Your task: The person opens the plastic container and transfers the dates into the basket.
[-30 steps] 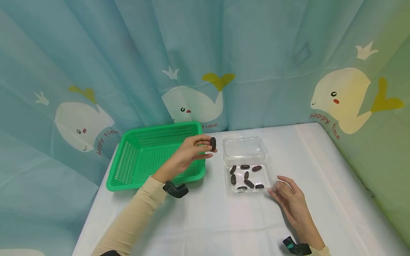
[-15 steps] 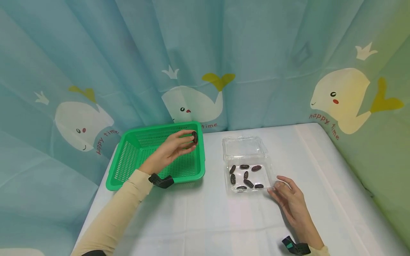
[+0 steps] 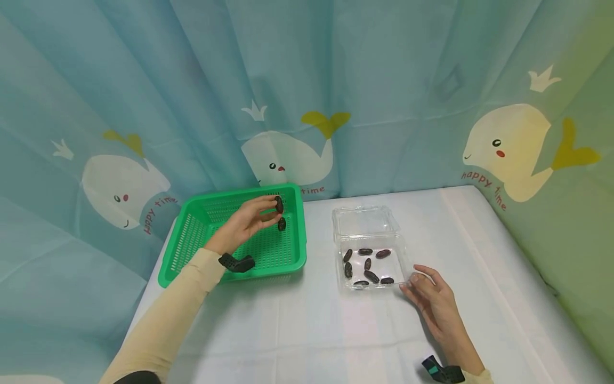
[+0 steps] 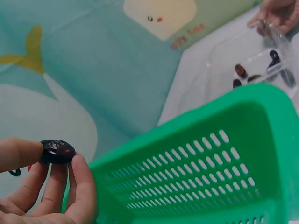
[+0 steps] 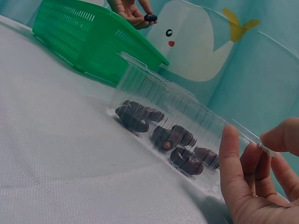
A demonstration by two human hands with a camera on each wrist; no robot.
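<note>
My left hand (image 3: 245, 221) is over the green basket (image 3: 169, 266), pinching a dark, wrinkled date (image 4: 58, 151) between thumb and fingers. A second date (image 3: 282, 224) shows just below the fingertips, against the basket's mesh floor in the head view. To the right, an open clear plastic clamshell box (image 3: 400, 248) holds several dates (image 3: 371, 276) spread over its bottom. At the box's near right corner, my right hand (image 3: 434, 301) pinches the rim between thumb and fingers, as the right wrist view shows closely.
The box's clear lid (image 3: 365, 221) lies folded back towards the curtain (image 3: 393, 106), which has whale prints and hangs behind the table. A white cloth (image 3: 316, 320) covers the table. The basket's right wall (image 3: 299, 229) stands between my left hand and the box.
My left hand has moved left from beside the basket to above its inside, still pinching a date. A second date has come into sight below it. The right hand stays at the box.
</note>
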